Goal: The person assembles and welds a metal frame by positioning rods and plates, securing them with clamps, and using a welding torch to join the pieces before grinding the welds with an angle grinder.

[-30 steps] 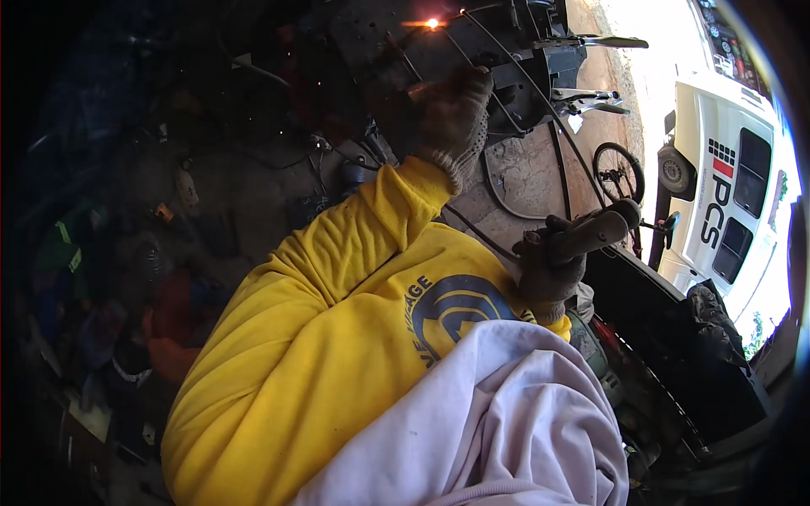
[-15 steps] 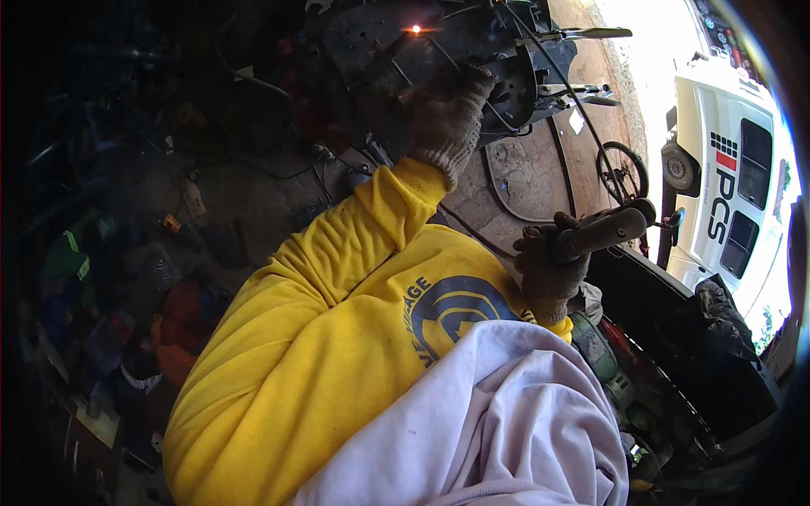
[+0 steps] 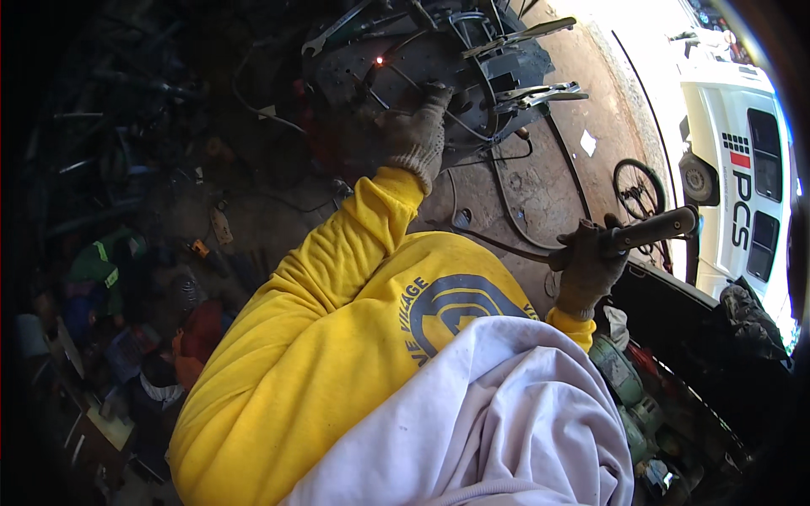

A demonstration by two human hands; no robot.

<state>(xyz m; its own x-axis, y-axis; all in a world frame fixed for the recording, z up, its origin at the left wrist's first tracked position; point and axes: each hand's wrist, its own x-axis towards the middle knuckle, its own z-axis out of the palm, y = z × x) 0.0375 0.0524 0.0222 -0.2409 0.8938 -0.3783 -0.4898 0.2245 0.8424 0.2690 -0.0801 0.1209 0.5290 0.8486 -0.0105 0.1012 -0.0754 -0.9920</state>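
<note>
My left hand (image 3: pixel 415 135), in a worn knit glove, lies over a dark metal workpiece (image 3: pixel 354 63) at the top. Its fingers are closed around a thin metal rod (image 3: pixel 474 133) that crosses the piece; the grip is partly in shadow. Beyond the fingertips, a small spot (image 3: pixel 380 61) on the workpiece glows orange. On the right, my gloved right hand (image 3: pixel 589 268) grips a welding electrode holder (image 3: pixel 654 230), well apart from the metal. A long thin electrode (image 3: pixel 645 105) sticks up from the holder's far end, and a cable (image 3: pixel 506 246) trails from its handle.
Locking pliers (image 3: pixel 527 38) and a second pair (image 3: pixel 548 94) are clamped on the workpiece's right edge. Cables lie across the floor beside a bicycle (image 3: pixel 639 187). A white vehicle (image 3: pixel 717 110) stands outside. Green machinery (image 3: pixel 618 371) sits at lower right; dark clutter fills the left.
My right hand has moved right with the electrode holder, and the electrode has swung away from the workpiece. My left hand sits slightly lower and further left in view. The spot still glows.
</note>
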